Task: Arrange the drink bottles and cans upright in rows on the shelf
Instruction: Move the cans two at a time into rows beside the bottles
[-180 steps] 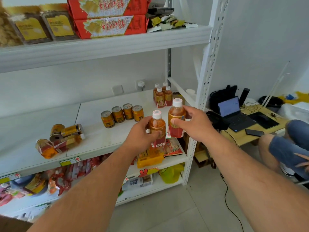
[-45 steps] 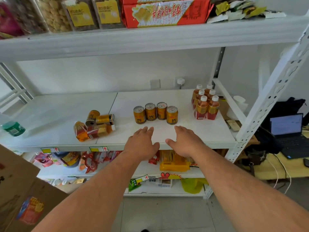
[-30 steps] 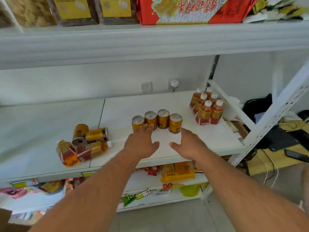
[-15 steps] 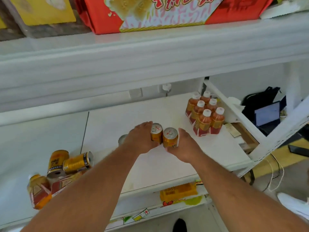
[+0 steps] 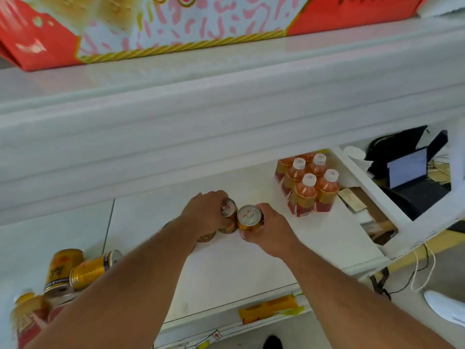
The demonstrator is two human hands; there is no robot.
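Note:
On the white middle shelf [image 5: 226,268], my left hand [image 5: 206,215] covers and grips upright gold cans; one can top [image 5: 228,207] shows beside its fingers and another can base [image 5: 205,238] peeks out under the wrist. My right hand [image 5: 270,231] is closed around the rightmost gold can [image 5: 249,217], which stands upright and touches its neighbour. Several amber bottles [image 5: 308,187] with white caps stand in tight rows at the right. At the lower left, gold cans [image 5: 88,269] and a bottle [image 5: 27,313] lie tipped in a heap.
The upper shelf's thick white edge [image 5: 226,117] hangs low over the work area, bearing a red snack box [image 5: 176,26]. A white upright post [image 5: 415,230] bounds the shelf on the right. Beyond it stands a laptop [image 5: 412,172] on a desk. Packets [image 5: 269,308] lie on the shelf below.
My head has moved closer and lower to the shelf. Both hands went from resting open at the shelf's front edge to closing on the row of gold cans.

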